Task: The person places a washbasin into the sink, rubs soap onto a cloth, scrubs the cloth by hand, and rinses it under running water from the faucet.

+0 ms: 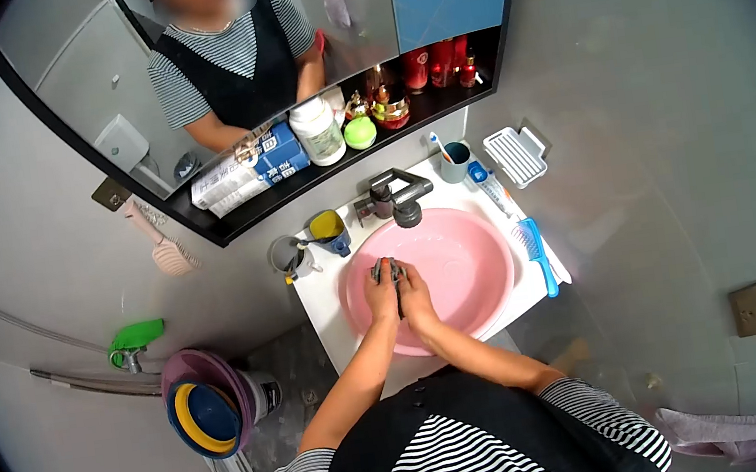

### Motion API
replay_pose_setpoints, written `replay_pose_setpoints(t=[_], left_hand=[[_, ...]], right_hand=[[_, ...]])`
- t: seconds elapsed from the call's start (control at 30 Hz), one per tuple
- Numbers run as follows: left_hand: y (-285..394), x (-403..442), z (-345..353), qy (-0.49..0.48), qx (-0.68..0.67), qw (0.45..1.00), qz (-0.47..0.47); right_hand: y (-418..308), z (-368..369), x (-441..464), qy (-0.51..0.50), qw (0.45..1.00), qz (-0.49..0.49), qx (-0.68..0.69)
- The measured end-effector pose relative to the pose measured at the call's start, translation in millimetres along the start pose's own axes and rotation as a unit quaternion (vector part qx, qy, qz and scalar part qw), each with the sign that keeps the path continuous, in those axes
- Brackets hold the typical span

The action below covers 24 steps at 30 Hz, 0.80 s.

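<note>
Clamped a dark grey cloth-like item (397, 278) between the left hand (381, 298) and the right hand (417, 299), with both hands pressed together and fingers curled around the bunched material. Could not determine the exact kind of item from its visible folds. Held it over the left part of a pink basin (485, 265), inside the outline of the rim. Extended both forearms from the near side, across the near rim.

Found the basin on a white counter (325, 323), with a black tap (402, 193) at the far side. Noted a grey mug (294, 261) and a blue cup with a yellow interior (330, 230) at far left, just beside each other.

Noted at far right a dark cup (455, 163) with a toothbrush inside, then a tube (489, 187) and, nearer, a blue comb (539, 259) along the right of the basin. Identified a white soap dish (515, 157) on the wall farther right. Observed a white bottle (318, 133) and a green round container (360, 133) side by side on a black shelf (298, 197), beyond the counter. Located a purple basin (188, 361) well apart, at left.
</note>
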<state>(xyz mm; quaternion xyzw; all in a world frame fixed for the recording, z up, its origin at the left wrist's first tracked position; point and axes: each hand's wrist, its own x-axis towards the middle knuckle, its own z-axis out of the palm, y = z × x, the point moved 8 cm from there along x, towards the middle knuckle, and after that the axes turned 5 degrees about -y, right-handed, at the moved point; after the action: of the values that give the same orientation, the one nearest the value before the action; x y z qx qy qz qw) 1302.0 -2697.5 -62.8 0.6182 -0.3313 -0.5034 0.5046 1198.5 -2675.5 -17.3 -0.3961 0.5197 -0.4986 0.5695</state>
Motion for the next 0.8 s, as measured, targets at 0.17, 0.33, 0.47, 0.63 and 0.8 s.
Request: replay_pose_setpoints(t=[0.17,0.33,0.47,0.63,0.8], left_hand=[[34.5,-4.3,-9.5,0.085,0.126,0.974,0.166],[41.4,-53.9,35.9,-0.002,0.242,0.952,0.186],[53.1,-64.6,44.6,-0.009,0.247,0.955,0.165],[55.0,-75.9,58.4,-0.014,0.244,0.952,0.187],[49.9,-62.6,61.8,-0.001,0.247,0.954,0.170]], right_hand=[[-6.8,12.0,-5.0,-0.077,0.989,0.034,0.125],[-1.8,-1.1,20.0,-0.102,0.943,0.162,0.273],[21.7,-23.1,40.1,-0.046,0.977,0.107,0.181],[37.9,-41.5,49.7,-0.117,0.950,0.226,0.183],[42.1,-51.6,45.6,-0.049,0.973,0.154,0.165]])
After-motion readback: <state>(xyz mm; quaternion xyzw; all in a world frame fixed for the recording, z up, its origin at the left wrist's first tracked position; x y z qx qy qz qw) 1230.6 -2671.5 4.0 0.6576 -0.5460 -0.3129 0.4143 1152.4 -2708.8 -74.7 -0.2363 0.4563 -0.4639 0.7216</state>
